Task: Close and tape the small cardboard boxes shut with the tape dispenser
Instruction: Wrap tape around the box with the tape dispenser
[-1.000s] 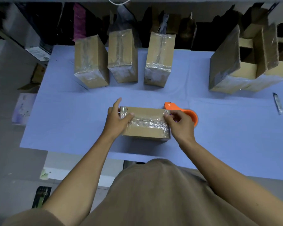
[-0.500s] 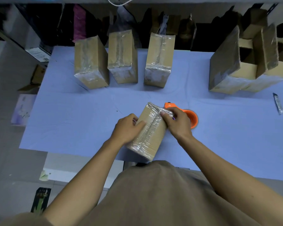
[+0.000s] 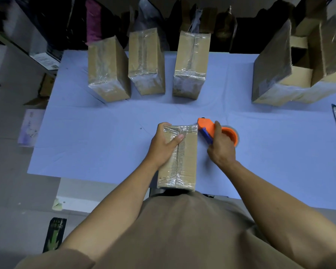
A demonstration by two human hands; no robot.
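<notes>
A small cardboard box [image 3: 177, 158] is being held flat at the near edge of the blue-covered table [image 3: 97, 133], its near end reaching that edge. Its long axis is running from the near edge straight toward the far edge, and a strip of clear tape is already lying along the centre seam, with more tape wrapped over both ends. The left hand [image 3: 163, 146] is being pressed onto the box's far-left part, fingers curled over the far end and thumb laid across the top, so the box is being gripped and steadied.

The orange tape dispenser [image 3: 213, 131] is being grasped by the right hand [image 3: 220, 145], fingers closed round its body. It is being kept just beside the box's far-right corner, its nose pointing toward that corner; whether it is touching the cardboard cannot be told.

The coming move is judged to hinge on this: the dispenser is lying to the right of the box, so the right hand is the nearer one, and any further strip would probably be started at the far end.

Three taped boxes [image 3: 146, 61] are standing along the far edge.
</notes>
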